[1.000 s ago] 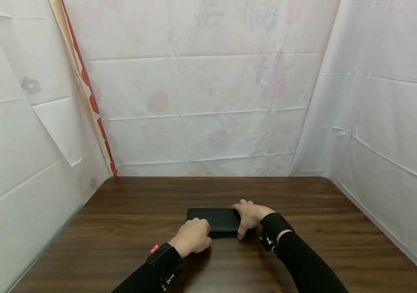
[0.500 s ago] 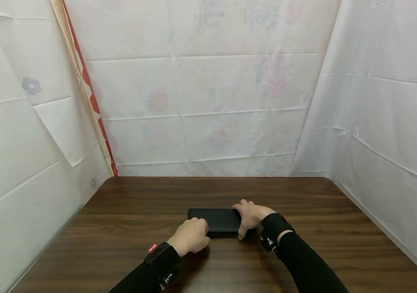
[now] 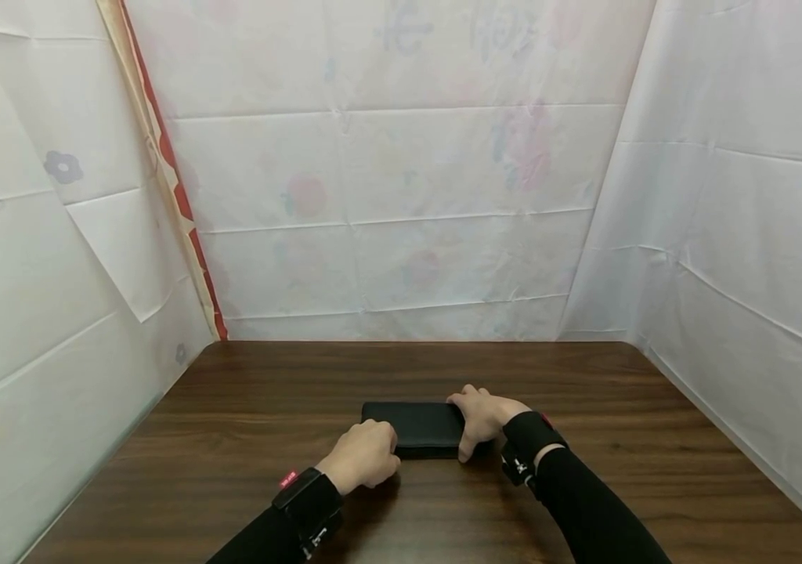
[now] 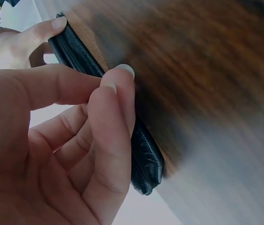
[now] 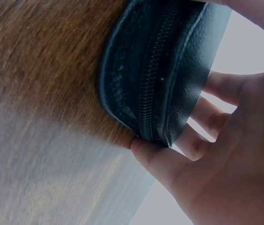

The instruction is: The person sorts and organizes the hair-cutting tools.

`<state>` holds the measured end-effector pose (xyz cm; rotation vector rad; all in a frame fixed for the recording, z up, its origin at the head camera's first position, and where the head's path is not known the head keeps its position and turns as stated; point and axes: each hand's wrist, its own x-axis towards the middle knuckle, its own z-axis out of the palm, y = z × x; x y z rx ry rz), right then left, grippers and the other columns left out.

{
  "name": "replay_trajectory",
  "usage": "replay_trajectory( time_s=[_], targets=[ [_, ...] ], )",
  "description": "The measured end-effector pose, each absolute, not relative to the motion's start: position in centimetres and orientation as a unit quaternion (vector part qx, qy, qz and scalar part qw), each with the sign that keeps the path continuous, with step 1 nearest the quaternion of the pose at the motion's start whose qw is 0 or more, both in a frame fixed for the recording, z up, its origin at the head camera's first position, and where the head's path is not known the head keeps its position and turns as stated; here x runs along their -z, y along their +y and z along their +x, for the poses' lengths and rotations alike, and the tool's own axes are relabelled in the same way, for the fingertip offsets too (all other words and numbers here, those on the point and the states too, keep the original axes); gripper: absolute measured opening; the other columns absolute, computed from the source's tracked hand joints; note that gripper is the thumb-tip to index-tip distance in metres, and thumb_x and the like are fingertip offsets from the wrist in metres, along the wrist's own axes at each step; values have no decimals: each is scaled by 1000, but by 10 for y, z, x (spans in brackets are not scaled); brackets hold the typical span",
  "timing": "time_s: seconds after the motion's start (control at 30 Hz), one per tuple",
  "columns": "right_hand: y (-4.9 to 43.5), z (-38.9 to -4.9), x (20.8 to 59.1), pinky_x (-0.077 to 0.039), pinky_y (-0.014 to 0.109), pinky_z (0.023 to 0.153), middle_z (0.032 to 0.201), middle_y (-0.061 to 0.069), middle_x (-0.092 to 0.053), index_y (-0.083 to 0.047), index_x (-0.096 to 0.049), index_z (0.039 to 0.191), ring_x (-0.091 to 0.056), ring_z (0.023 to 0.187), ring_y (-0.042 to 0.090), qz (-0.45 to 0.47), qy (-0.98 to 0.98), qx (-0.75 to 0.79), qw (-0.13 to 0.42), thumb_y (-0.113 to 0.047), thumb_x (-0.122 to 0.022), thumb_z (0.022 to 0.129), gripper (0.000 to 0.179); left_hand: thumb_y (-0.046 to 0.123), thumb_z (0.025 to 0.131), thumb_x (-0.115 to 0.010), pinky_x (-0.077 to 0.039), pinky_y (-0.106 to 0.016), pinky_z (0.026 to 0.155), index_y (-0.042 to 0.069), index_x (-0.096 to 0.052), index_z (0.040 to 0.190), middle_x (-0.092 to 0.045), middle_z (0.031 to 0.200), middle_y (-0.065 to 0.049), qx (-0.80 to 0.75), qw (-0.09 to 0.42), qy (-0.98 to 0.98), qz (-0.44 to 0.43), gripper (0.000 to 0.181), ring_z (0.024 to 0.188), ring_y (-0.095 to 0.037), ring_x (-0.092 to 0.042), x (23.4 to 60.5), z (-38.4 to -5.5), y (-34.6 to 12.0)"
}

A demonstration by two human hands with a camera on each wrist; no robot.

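A black leather zip wallet (image 3: 429, 427) lies flat on the wooden table. My right hand (image 3: 483, 415) grips its right end, thumb on the near edge and fingers reaching over the top toward the far side. At the near edge, left of the wallet's middle, my left hand (image 3: 364, 454) has thumb and fingertips pinched together on the zipper side. In the left wrist view the fingertips hide whatever small part they pinch, likely the zipper pull. The zipper teeth (image 5: 151, 70) run along the wallet's side in the right wrist view.
The brown wooden table (image 3: 267, 392) spreads around the wallet. White sheets with faint prints hang behind it and along both sides, such as the back sheet (image 3: 387, 172). A red-edged strip (image 3: 178, 192) runs down the back left corner.
My left hand has slid a little to the left along the wallet's near edge, still pinching. The right hand and the wallet have stayed nearly in place.
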<state>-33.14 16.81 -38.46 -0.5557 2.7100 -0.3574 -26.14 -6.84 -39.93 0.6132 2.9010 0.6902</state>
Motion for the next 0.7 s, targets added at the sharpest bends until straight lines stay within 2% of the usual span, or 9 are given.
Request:
replay_trajectory(
  time_s=[0.27, 0.53, 0.7],
  targets=[
    [168, -331, 386, -45, 49, 95, 135, 8, -46, -14, -48, 150, -44, 121, 30, -196, 956, 127, 176, -27, -94, 72, 91, 8, 91, -68, -35, -26, 45, 12, -59, 67, -48, 49, 2, -242, 49, 948, 200, 26, 42, -12, -46, 401, -261, -72],
    [168, -331, 386, -45, 49, 95, 135, 7, -46, -14, -47, 150, -44, 122, 31, -196, 956, 129, 178, -27, -93, 72, 92, 7, 91, -68, -38, -26, 45, 9, -64, 74, -51, 50, 2, -251, 61, 946, 195, 18, 42, -12, -49, 399, -260, -73],
    [169, -331, 386, -46, 50, 95, 136, 9, -46, -13, -48, 150, -44, 123, 32, -194, 957, 130, 173, -27, -94, 71, 92, 7, 91, -68, -40, -26, 44, 10, -61, 70, -52, 51, 0, -252, 64, 948, 186, 22, 42, -12, -53, 397, -259, -75]
  ],
)
